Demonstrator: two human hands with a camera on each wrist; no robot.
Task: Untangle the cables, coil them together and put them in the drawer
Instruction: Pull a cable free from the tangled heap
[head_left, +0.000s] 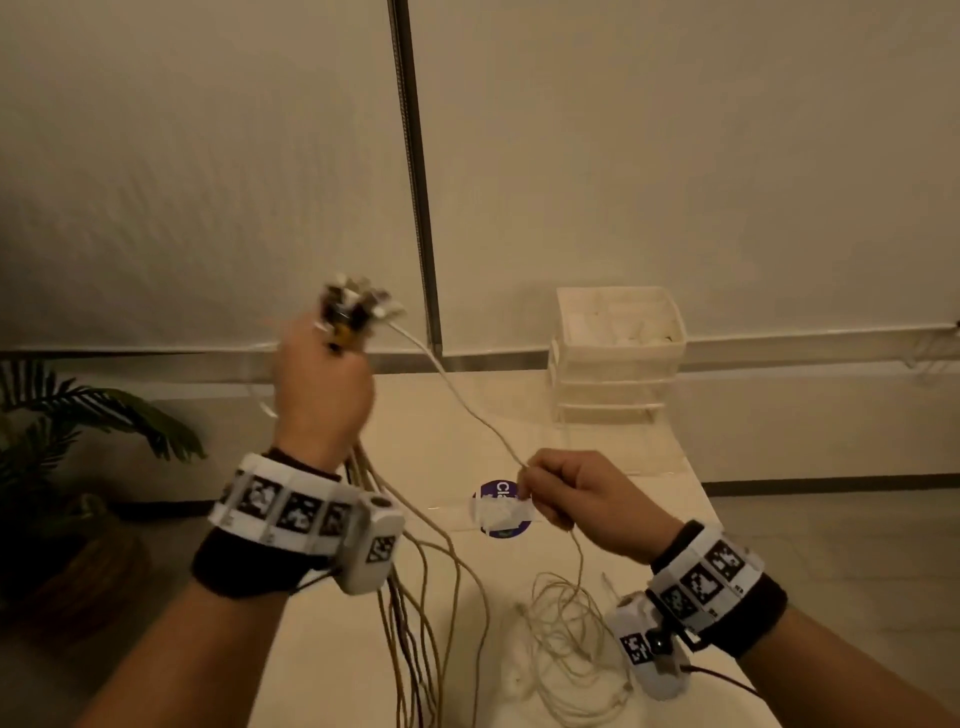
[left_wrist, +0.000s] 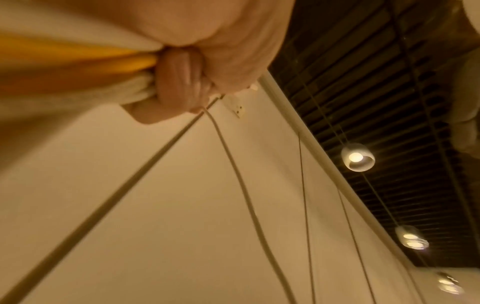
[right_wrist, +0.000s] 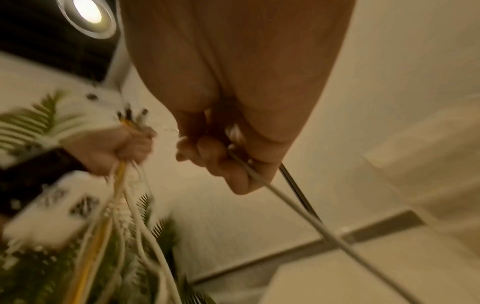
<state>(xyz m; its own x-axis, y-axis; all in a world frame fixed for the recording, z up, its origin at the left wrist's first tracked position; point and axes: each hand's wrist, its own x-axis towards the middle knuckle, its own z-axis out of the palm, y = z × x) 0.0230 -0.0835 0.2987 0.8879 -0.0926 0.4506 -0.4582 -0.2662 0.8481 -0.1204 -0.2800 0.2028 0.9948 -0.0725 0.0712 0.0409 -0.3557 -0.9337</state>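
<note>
My left hand (head_left: 322, 384) is raised above the table's left side and grips a bundle of cables (head_left: 410, 597), white and yellow, just below their plugs (head_left: 353, 306). The strands hang down past my wrist. One white cable (head_left: 457, 395) runs from the plugs down to my right hand (head_left: 566, 493), which pinches it over the table's middle. Below that hand the cable drops into a loose tangle (head_left: 566, 649) on the table. The left wrist view shows curled fingers (left_wrist: 179, 82) round yellow and white strands. In the right wrist view the white cable (right_wrist: 298, 205) leaves my closed fingers (right_wrist: 215, 156).
A white stacked drawer unit (head_left: 615, 353) stands at the table's far right, its top tray open. A purple round sticker (head_left: 501, 506) lies on the white table (head_left: 332, 649). A potted palm (head_left: 78, 441) stands left of the table. A dark vertical pole (head_left: 415, 171) runs up the wall.
</note>
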